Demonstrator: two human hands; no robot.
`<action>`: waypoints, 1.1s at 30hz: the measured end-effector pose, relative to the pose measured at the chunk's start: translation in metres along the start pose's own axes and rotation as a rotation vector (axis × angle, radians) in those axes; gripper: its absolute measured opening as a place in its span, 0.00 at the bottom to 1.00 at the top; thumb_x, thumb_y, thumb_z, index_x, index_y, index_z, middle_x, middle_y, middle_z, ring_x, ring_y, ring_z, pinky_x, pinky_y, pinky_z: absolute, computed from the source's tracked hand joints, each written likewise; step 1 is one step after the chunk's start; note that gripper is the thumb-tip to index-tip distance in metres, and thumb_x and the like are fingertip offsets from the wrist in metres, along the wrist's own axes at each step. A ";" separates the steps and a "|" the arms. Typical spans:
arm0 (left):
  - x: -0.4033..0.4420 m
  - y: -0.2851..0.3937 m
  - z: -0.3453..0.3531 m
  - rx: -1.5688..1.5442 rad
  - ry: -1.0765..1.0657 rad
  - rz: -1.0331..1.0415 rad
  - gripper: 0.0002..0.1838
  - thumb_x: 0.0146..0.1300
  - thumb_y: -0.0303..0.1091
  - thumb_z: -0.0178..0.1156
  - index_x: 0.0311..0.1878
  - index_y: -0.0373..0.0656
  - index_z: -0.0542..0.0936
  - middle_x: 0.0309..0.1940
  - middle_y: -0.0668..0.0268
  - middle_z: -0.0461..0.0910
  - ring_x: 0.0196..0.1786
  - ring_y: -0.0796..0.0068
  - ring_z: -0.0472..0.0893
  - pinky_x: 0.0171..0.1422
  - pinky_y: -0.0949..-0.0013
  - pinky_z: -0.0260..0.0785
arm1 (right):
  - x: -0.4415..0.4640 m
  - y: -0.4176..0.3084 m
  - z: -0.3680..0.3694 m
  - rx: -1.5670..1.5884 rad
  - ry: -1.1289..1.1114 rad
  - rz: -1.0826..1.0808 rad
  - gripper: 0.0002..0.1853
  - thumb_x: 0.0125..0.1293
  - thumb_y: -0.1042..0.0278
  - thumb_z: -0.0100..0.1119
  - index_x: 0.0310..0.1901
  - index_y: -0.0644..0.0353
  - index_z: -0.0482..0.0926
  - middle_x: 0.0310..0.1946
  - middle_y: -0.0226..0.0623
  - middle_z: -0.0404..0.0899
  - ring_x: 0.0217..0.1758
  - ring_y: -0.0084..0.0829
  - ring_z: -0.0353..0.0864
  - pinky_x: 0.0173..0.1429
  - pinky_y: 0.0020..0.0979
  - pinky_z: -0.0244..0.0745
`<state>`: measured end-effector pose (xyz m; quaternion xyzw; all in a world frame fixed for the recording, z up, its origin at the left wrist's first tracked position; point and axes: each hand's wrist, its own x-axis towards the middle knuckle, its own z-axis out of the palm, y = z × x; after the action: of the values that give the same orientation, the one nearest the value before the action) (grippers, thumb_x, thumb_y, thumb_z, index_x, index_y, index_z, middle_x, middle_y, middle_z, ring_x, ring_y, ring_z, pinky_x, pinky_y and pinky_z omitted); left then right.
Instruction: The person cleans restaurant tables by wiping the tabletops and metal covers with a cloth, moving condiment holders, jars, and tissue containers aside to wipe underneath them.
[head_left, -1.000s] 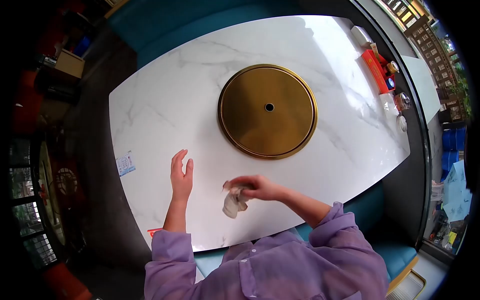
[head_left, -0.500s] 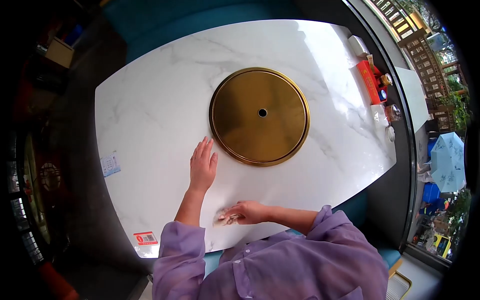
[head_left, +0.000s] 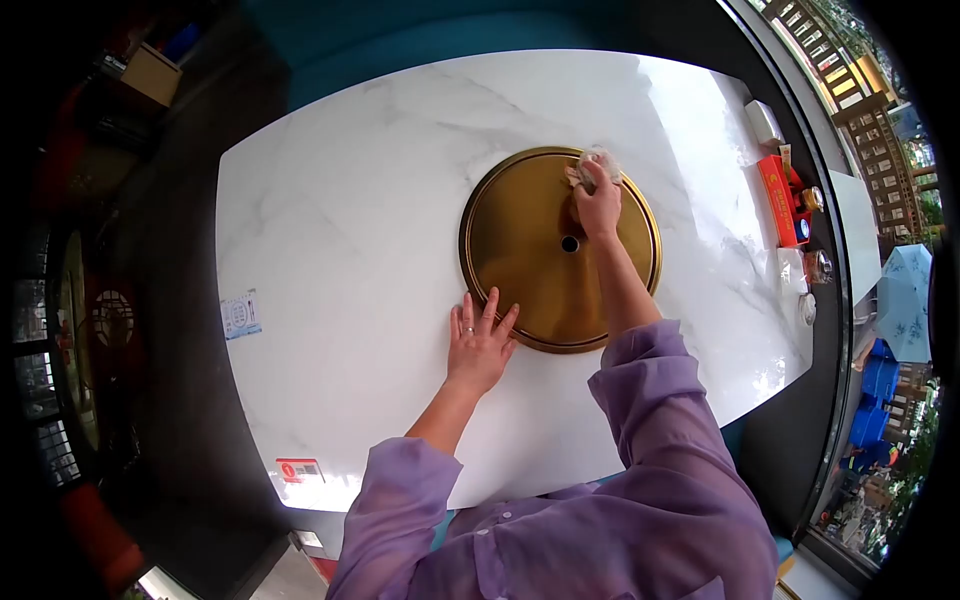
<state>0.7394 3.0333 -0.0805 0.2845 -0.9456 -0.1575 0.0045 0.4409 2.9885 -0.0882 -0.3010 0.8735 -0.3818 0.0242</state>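
A round gold-coloured metal lid [head_left: 520,250] with a small dark hole in its middle lies flat in the white marbled tabletop [head_left: 340,240]. My right hand [head_left: 598,205] is over the far right part of the lid, closed on a crumpled pale cloth [head_left: 600,165] that reaches across the lid's rim. At the lid's near left edge, my left hand [head_left: 480,350] rests with spread fingers, fingertips on the rim and palm on the table. It holds nothing, and a ring shows on one finger.
Along the right edge stand a white box [head_left: 765,122], a red box [head_left: 780,200] and small jars [head_left: 818,267]. A blue printed card [head_left: 241,315] lies at the left edge, a red-and-white sticker [head_left: 299,470] at the near left corner. A teal bench [head_left: 400,50] runs behind the table.
My right hand has swung from the table's near side up to the lid's far rim with the cloth. My left hand has moved right onto the lid's edge and spread its fingers.
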 end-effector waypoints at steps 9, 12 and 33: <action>-0.017 0.011 -0.024 -0.121 -0.228 -0.131 0.27 0.66 0.43 0.50 0.68 0.52 0.61 0.70 0.60 0.54 0.71 0.51 0.54 0.73 0.46 0.45 | -0.129 -0.095 -0.011 0.362 -1.108 -0.443 0.17 0.50 0.70 0.59 0.45 0.51 0.80 0.37 0.36 0.82 0.41 0.35 0.78 0.48 0.33 0.73; -0.086 0.016 -0.039 -0.329 0.012 0.168 0.23 0.64 0.39 0.54 0.63 0.48 0.69 0.68 0.60 0.60 0.67 0.55 0.62 0.69 0.54 0.56 | -0.096 -0.056 -0.065 0.505 -0.733 -0.109 0.20 0.52 0.78 0.55 0.49 0.57 0.78 0.39 0.37 0.81 0.39 0.28 0.78 0.46 0.29 0.73; -0.368 -0.190 -0.111 -0.483 0.261 -0.418 0.16 0.66 0.30 0.52 0.55 0.36 0.73 0.60 0.55 0.68 0.62 0.58 0.70 0.60 0.62 0.66 | -0.305 -0.036 -0.091 -0.095 0.379 0.082 0.25 0.56 0.75 0.53 0.59 0.56 0.71 0.51 0.39 0.77 0.50 0.44 0.73 0.58 0.39 0.67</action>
<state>1.1608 3.0497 -0.0019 0.4804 -0.7938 -0.3366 0.1604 0.6835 3.1950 -0.0560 -0.1889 0.8911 -0.3884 -0.1393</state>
